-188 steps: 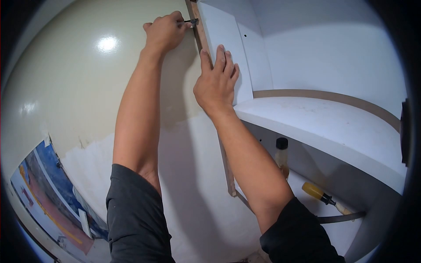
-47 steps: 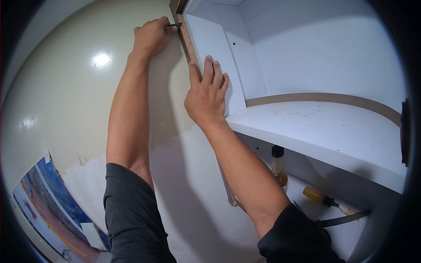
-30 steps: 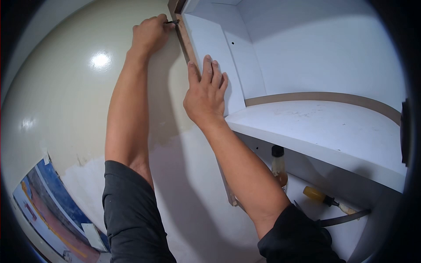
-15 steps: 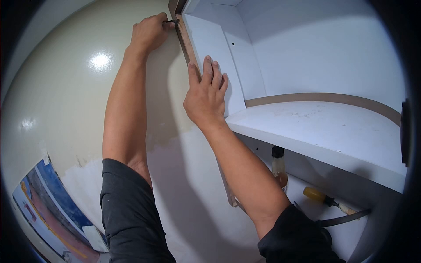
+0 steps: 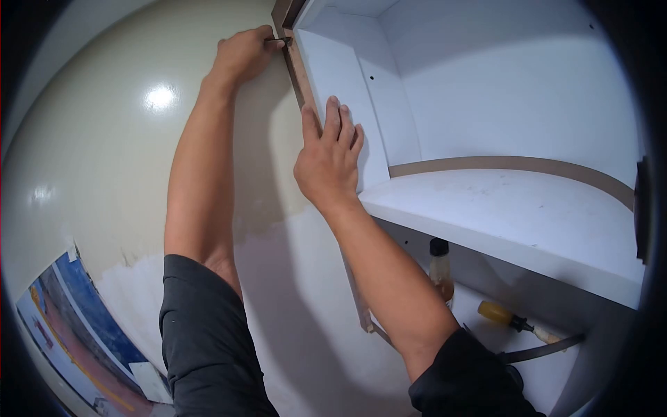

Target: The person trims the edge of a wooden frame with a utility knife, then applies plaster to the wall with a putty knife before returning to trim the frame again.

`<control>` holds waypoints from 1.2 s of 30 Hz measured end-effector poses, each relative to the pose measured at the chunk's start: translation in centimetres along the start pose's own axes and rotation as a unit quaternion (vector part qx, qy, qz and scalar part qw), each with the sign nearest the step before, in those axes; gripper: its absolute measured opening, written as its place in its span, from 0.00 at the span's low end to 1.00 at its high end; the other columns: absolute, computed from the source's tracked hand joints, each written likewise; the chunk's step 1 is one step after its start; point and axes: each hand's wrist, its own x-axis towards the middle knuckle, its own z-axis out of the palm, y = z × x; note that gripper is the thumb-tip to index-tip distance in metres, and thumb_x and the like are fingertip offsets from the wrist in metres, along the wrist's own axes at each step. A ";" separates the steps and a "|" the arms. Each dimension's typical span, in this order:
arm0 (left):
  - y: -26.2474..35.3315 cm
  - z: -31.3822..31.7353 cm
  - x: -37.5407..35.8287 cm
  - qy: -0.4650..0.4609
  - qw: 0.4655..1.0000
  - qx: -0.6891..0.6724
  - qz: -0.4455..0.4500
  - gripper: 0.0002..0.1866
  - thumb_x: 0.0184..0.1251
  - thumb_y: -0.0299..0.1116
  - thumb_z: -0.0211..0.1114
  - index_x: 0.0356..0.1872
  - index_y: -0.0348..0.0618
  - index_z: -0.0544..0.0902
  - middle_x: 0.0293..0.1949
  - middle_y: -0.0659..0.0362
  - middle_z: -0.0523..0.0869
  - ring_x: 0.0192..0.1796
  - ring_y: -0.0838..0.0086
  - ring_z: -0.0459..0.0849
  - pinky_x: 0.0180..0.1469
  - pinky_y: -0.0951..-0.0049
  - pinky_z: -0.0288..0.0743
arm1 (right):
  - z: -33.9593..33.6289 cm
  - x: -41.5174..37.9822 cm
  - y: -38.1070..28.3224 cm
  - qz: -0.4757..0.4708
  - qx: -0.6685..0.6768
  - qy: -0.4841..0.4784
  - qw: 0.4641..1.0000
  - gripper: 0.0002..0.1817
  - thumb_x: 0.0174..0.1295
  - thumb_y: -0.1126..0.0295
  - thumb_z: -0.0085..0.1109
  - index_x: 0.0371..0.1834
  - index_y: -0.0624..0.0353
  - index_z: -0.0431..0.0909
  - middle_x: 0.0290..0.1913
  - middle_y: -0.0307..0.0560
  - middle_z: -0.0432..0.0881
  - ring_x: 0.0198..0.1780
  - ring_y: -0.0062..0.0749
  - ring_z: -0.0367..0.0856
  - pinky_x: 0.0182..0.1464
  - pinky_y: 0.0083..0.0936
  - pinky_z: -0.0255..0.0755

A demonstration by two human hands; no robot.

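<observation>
A white cabinet (image 5: pixel 500 104) hangs against a cream wall, its brown front edge strip (image 5: pixel 295 66) running up the left side panel. My left hand (image 5: pixel 242 55) is raised near the top of that strip, fingers closed on a small dark tool (image 5: pixel 280 40) whose tip touches the edge. My right hand (image 5: pixel 330 156) lies flat, fingers apart, against the left side panel (image 5: pixel 340 83) and the brown strip, lower down. Both of my arms are bare, in dark grey short sleeves.
A white shelf (image 5: pixel 514 215) with a brown front edge crosses the cabinet. Under it stand a small bottle with a black cap (image 5: pixel 440 267) and a yellow-handled screwdriver (image 5: pixel 511 317). A blue and red sheet (image 5: pixel 62 326) lies at the lower left. The cream wall (image 5: pixel 104 153) is glossy.
The view has shifted slightly, so both hands sit a little lower and further right in frame. My left hand keeps the tool at the strip's top; my right hand stays pressed on the panel.
</observation>
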 end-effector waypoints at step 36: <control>-0.3 1.2 -0.1 0.058 0.997 0.030 0.036 0.15 0.75 0.47 0.60 0.43 0.47 0.83 0.39 0.52 0.89 0.46 0.53 0.86 0.51 0.49 0.73 | 0.1 -0.3 0.0 0.001 -0.009 -0.010 1.000 0.34 0.63 0.72 0.53 0.76 0.57 0.64 0.79 0.65 0.53 0.78 0.60 0.52 0.75 0.65 0.47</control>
